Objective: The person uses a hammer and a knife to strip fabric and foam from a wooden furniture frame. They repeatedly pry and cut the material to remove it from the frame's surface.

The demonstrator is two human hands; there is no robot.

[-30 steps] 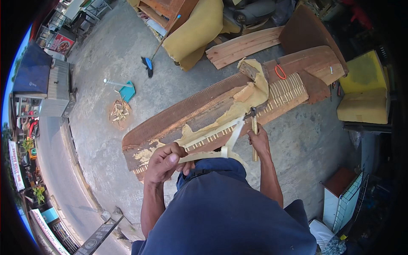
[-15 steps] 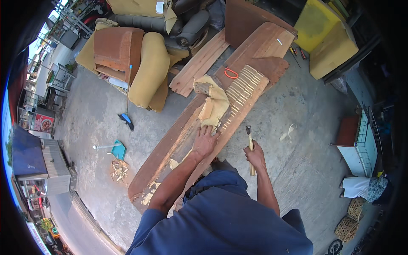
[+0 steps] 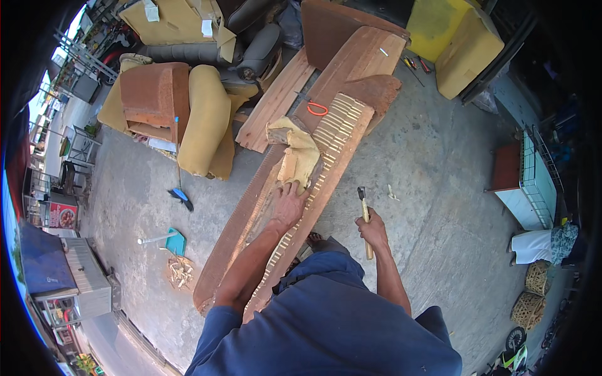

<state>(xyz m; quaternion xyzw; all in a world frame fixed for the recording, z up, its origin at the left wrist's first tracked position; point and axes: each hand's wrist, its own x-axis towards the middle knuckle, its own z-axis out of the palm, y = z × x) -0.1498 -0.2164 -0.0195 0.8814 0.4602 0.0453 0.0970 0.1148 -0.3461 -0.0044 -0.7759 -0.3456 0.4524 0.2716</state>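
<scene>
My left hand (image 3: pixel 288 207) lies with its fingers spread over the near end of a crumpled pale-yellow piece of foam or cloth (image 3: pixel 302 156). That piece rests on a long brown cloth-covered panel (image 3: pixel 235 241), which slants from near left to far right. Short pale strips (image 3: pixel 337 125) run in a close row along the panel's right side. My right hand (image 3: pixel 374 230) is closed around the wooden handle of a hammer (image 3: pixel 366 216), held upright over the floor, apart from the panel. Red-handled scissors (image 3: pixel 317 109) lie on the panel's far part.
Bare wooden boards (image 3: pixel 276 103) lie beyond the panel. Stripped seat cushions (image 3: pixel 204 119) are at the left, with a blue brush (image 3: pixel 180 197), a teal dustpan (image 3: pixel 176 242) and a heap of scraps (image 3: pixel 180 271). Screwdrivers (image 3: pixel 424 66) and yellow foam (image 3: pixel 467 66) are at the far right.
The whole view has shifted, bringing the scene leftward. The pale strip row now shows along the panel's near part, where loose pale scraps showed before. Both hands keep their places on the foam and hammer.
</scene>
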